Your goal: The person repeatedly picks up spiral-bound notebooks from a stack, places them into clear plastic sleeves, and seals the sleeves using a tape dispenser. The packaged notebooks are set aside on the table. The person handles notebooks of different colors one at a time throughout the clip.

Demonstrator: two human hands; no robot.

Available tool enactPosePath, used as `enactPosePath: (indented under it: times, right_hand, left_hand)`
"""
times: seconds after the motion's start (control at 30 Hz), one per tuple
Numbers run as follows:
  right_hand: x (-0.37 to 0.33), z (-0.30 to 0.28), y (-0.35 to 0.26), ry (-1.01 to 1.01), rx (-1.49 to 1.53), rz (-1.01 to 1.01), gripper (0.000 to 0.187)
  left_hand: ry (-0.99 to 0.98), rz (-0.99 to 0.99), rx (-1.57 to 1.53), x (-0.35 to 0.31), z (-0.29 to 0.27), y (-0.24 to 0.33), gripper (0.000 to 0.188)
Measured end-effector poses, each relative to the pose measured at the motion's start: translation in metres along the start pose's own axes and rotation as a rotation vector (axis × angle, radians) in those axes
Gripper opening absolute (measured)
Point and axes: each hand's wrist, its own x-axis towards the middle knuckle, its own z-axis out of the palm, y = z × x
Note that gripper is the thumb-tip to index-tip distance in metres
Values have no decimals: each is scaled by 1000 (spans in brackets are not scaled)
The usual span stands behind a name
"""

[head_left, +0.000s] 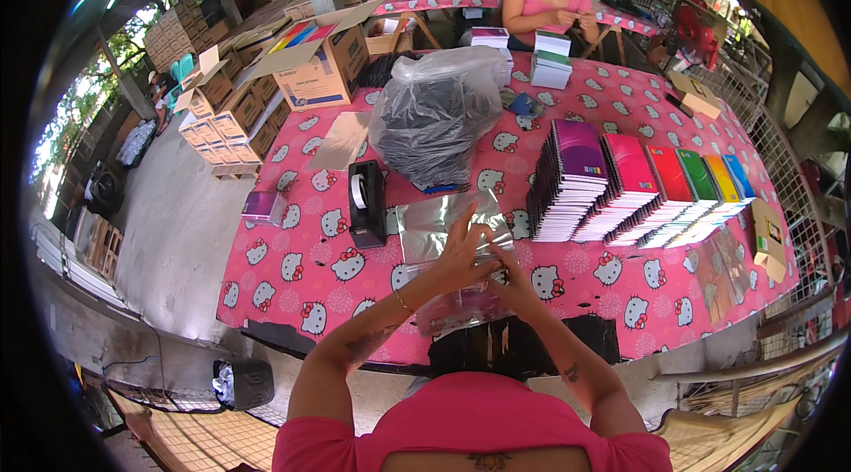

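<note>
A stack of shiny clear plastic sleeves (424, 231) lies near the front edge of the table, in front of me. My left hand (459, 257) rests on it with fingers stretched out over the film. Close against it, my right hand (509, 279) has its fingers curled at the right side of the plastic, seemingly pinching its edge. More loose clear film (452, 312) shows below my wrists. Just left of the sleeves stands a black tape dispenser (367, 206) with a roll in it.
Piles of spiral notebooks (581, 153) in several colours stand at right. A large plastic bag of dark material (434, 117) sits beyond my hands. An open carton (319, 73) is at the far left, a small purple stack (263, 206) nearer. Across the table, a person in pink (550, 7) sits.
</note>
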Motion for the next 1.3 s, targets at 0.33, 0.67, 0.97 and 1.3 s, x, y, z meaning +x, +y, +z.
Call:
enactPosePath:
  times: [0.33,0.67,0.97,1.3]
  right_hand:
    - [55,-25,0,-146,-270,-114,79]
    - [-6,-25,-27,-233,-722,-348,68]
    - [-10,6,-32,43,-553,-193,49]
    - [21,-23,3,-46,-199,13,44]
  left_hand:
    - [-234,-480,-528,-31,-26,-23,60]
    - [-187,224,345,-54,-42,35,54]
    - [-221,-141,181,-18,-33,37,29]
    - [-414,-553,-395,1,-35,-29,32]
